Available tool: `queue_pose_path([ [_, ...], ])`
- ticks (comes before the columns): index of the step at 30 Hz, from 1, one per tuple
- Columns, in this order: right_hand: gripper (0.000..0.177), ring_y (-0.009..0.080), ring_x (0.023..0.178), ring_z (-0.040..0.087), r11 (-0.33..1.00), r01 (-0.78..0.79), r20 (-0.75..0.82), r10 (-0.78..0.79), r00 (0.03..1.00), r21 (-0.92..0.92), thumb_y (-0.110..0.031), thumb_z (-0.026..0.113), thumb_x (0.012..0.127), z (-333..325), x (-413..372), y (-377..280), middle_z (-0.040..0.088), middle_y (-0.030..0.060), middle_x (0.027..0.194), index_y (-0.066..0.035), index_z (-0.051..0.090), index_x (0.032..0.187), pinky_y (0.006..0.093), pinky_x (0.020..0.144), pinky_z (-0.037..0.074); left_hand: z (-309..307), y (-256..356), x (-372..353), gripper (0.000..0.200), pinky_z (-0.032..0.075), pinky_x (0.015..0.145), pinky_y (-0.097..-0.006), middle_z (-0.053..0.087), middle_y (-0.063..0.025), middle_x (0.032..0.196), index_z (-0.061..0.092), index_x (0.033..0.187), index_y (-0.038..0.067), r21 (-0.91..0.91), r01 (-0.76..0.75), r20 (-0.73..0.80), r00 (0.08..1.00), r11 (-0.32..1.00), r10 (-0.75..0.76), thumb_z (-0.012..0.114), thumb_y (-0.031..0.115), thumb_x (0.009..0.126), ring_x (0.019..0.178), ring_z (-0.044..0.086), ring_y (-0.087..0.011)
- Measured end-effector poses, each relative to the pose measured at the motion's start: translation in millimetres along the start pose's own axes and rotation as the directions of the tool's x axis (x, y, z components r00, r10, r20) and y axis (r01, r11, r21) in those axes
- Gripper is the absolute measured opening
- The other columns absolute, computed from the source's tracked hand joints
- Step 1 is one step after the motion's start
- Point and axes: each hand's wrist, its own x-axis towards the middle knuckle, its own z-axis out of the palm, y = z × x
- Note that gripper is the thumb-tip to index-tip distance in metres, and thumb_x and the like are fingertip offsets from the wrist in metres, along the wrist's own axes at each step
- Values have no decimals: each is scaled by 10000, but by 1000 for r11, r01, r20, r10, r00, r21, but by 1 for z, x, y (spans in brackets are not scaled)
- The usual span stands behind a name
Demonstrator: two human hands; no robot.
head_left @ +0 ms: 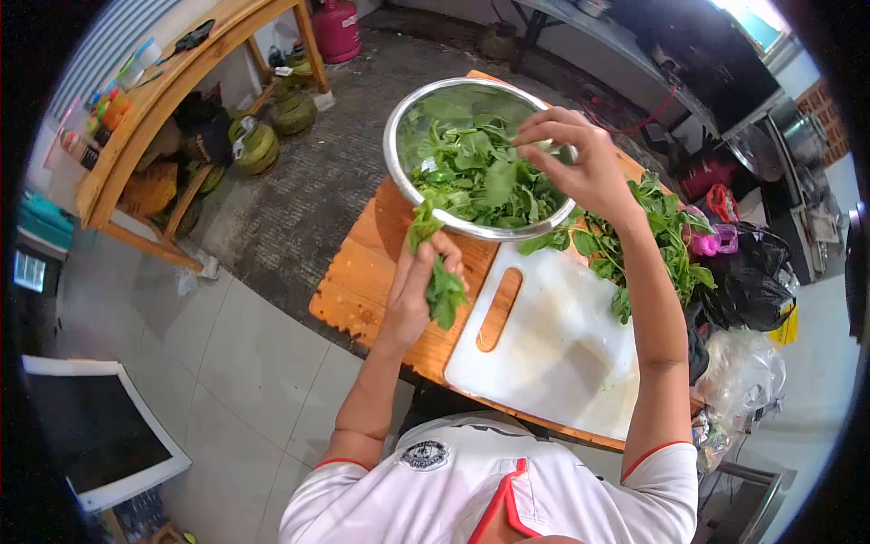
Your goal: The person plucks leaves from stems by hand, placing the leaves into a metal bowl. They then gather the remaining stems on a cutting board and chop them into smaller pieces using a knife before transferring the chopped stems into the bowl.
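Note:
My left hand (419,288) is closed around a small bunch of leafy greens (445,295), just outside the near left rim of a steel bowl (396,168). Leaves stick out above and below the fist. Over the bowl's right side hovers my right hand (584,163), its fingers and thumb apart. A blurred leaf (499,184) is in the air just below the fingertips. Picked leaves (467,145) lie inside the bowl. To the right, a heap of leafy stems (666,231) rests partly on a white cutting board (566,331), beneath my right forearm.
A wooden table (362,263) carries the bowl and board. Black plastic bags (748,276) and a clear bag (739,372) sit at the right. Green gas cylinders (256,148) stand under a wooden bench (154,100), with a pink cylinder (336,32) behind. A white-framed screen (145,385) is lower left.

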Motion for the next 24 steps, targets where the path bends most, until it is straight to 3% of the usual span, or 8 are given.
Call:
queue_pose_path([
  [1, 127, 248, 875, 660, 981, 112, -22, -117, 993, -157, -104, 693, 807, -8, -1, -10, 689, 104, 964, -40, 722, 913, 348, 786, 504, -2, 0, 3, 343, 504, 719, -278, 450, -12, 855, 417, 1019, 103, 50, -41, 50, 998, 998, 39, 322, 431, 1042, 765, 505, -101],
  [4, 136, 245, 808, 669, 998, 49, 11, -49, 999, -40, -53, 679, 804, -19, -23, -54, 685, 110, 924, -33, 719, 933, 338, 748, 522, 4, 4, 3, 339, 507, 709, -270, 451, -15, 869, 416, 1016, 102, 67, -59, 8, 998, 996, 59, 317, 425, 1044, 779, 505, -96],
  [8, 163, 223, 714, 664, 986, 2, 267, -47, 962, 167, -16, 669, 807, -10, -60, -90, 658, 119, 809, -27, 707, 965, 328, 626, 531, 8, 0, -2, 333, 502, 727, -262, 453, -15, 888, 424, 1063, 98, 65, -104, 39, 994, 992, 102, 313, 412, 1048, 804, 501, -89],
  [14, 194, 201, 677, 638, 970, 75, -29, -71, 997, 233, 20, 683, 793, 33, -87, -95, 594, 93, 781, -27, 663, 980, 303, 584, 522, 34, 1, -22, 382, 424, 960, -290, 509, -72, 1156, 409, 1280, 53, 182, -42, 70, 997, 982, 30, 297, 344, 1059, 1078, 509, -140],
  [15, 182, 202, 672, 628, 968, 104, -78, -88, 993, 230, 24, 691, 784, 36, -89, -93, 589, 88, 787, -23, 657, 957, 298, 589, 521, 28, -2, -25, 433, 366, 1038, -313, 467, -102, 1302, 354, 1377, 30, 166, -9, 131, 991, 986, -13, 286, 318, 1061, 1207, 461, -172],
  [18, 188, 189, 672, 622, 955, 96, -151, -54, 987, 282, 16, 714, 765, 44, -94, -92, 596, 81, 778, -24, 664, 942, 291, 581, 511, 26, -10, -31, 452, 365, 1042, -309, 458, -99, 1339, 330, 1422, 25, 160, -19, 174, 985, 987, -9, 300, 295, 1061, 1228, 453, -173],
  [21, 178, 150, 638, 601, 967, 72, -199, -23, 980, 243, 8, 729, 756, 46, -98, -95, 604, 66, 764, -21, 669, 921, 271, 547, 479, 21, -10, -34, 464, 355, 1053, -310, 443, -97, 1374, 309, 1450, 19, 356, -47, 238, 970, 933, -41, 357, 254, 1053, 1247, 445, -179],
  [24, 138, 60, 585, 530, 936, -58, -152, 117, 981, 348, -3, 738, 782, 54, -106, -94, 623, 35, 779, -25, 681, 906, 218, 507, 413, 17, -19, -37, 445, 348, 1059, -327, 450, -102, 1370, 350, 1425, 6, 323, 29, 223, 969, 946, -106, 418, 215, 1037, 1253, 447, -196],
])
